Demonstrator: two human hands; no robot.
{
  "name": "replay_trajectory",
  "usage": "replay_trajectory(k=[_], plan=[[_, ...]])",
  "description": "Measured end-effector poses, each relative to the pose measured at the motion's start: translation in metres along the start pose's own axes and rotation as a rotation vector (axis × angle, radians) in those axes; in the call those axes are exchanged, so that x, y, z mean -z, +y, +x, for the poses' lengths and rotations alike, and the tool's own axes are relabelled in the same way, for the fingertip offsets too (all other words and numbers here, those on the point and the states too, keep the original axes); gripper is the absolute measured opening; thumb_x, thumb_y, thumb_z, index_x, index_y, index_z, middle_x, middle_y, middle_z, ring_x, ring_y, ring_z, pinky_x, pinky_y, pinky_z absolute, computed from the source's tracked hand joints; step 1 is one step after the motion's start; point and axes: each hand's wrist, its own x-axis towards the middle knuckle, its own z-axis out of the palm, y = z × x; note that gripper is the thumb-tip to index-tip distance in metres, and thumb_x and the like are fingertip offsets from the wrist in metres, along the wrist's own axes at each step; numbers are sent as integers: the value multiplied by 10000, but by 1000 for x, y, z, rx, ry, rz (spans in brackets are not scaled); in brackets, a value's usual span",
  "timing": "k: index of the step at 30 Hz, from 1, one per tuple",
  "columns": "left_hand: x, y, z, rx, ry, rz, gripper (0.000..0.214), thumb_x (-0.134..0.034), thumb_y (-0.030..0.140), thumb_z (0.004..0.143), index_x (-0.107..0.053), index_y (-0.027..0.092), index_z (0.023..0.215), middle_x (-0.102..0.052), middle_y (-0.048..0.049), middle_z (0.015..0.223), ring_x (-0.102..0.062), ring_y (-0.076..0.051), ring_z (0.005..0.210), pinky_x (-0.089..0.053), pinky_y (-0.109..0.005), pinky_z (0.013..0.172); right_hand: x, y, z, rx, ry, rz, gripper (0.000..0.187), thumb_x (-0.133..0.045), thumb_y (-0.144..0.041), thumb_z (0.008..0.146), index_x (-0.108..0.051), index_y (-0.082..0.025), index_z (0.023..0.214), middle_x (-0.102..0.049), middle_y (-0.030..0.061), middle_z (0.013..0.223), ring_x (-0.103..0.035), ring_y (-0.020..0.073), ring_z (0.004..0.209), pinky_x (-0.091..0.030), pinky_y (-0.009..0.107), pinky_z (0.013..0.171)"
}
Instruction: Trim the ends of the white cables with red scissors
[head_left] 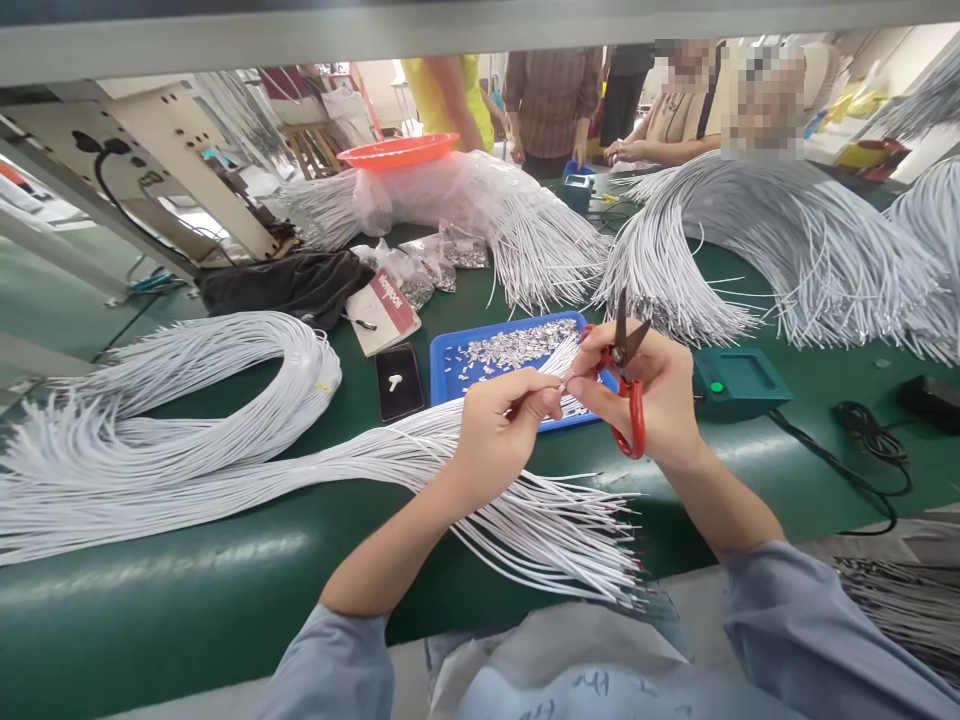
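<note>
My left hand (501, 425) is closed in a pinch on a thin white wire, its end meeting my right fingertips. Red-handled scissors (636, 405) sit in my right hand (660, 395), blades pointing up and parted, while its thumb and forefinger pinch at the wire end. What lies exactly between those fingertips is too small to make out. Below both hands is a blue tray (442, 370) of small shiny metal pieces (517, 345). A spread bundle of white wires (555, 530) runs under my left wrist, with dark or reddish tips at its right end.
A coiled wire bundle (300, 370) lies left, near a phone (400, 383) with a white earbud and a notebook (384, 310). Right of the tray stands a green device (742, 382) with a black cable (832, 470). Large wire bundles (787, 240) and other people are beyond.
</note>
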Motion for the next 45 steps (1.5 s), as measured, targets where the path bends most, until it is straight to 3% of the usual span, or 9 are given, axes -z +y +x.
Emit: replay_trajectory(k=[4,10,19,23,27,32,37,45], plan=[[-2,-3,0,-85,6,109,166,-574,205,925,-651,149,790,-619,1,650,-503,-66,555,-392,-175,505,1,-1,0,-46,15,20,335,-819,-71,644,-668,-232,896,-646,-59,694,-591,86,604,-483,215,571],[-3,-4,0,-158,76,173,121,-640,149,862,-619,147,743,-580,33,611,-427,-33,484,-346,-153,441,3,-5,-1,-136,-3,59,328,-826,-86,635,-670,-231,884,-631,-60,677,-576,79,597,-458,195,541],[-3,-5,0,-245,163,189,87,-689,118,821,-645,155,756,-566,42,580,-415,-35,467,-345,-174,451,2,-12,-3,-39,-31,-35,324,-773,-45,683,-677,-242,922,-651,-57,745,-591,74,641,-499,202,597],[0,-3,0,-187,160,175,104,-696,176,836,-658,156,742,-575,32,566,-423,-45,477,-350,-180,457,5,-16,-4,-1,-81,-59,257,-718,-76,751,-673,-240,943,-680,-46,727,-610,85,612,-496,213,556],[3,-1,1,4,25,17,178,-635,255,894,-667,157,748,-652,-5,652,-532,-77,555,-418,-183,505,6,-12,-1,-20,18,-35,218,-687,-110,781,-633,-244,943,-737,-17,802,-678,125,708,-522,243,592],[5,-2,4,178,-109,-170,381,-576,425,928,-634,152,668,-637,-12,629,-540,-94,565,-424,-215,549,4,-2,3,-67,-113,12,248,-689,-100,750,-610,-233,945,-748,-4,869,-681,133,752,-522,257,628],[4,-9,6,224,-191,-244,503,-560,569,897,-607,145,631,-567,-9,581,-476,-96,544,-387,-236,556,5,0,3,-29,-169,46,281,-747,-93,707,-622,-227,920,-724,-23,799,-642,103,653,-485,238,582],[5,-11,8,293,-257,-377,502,-589,570,876,-559,144,612,-510,-4,571,-427,-92,541,-334,-226,519,5,5,7,-60,-192,101,252,-734,-143,717,-590,-216,910,-713,-8,749,-647,122,591,-493,267,561]])
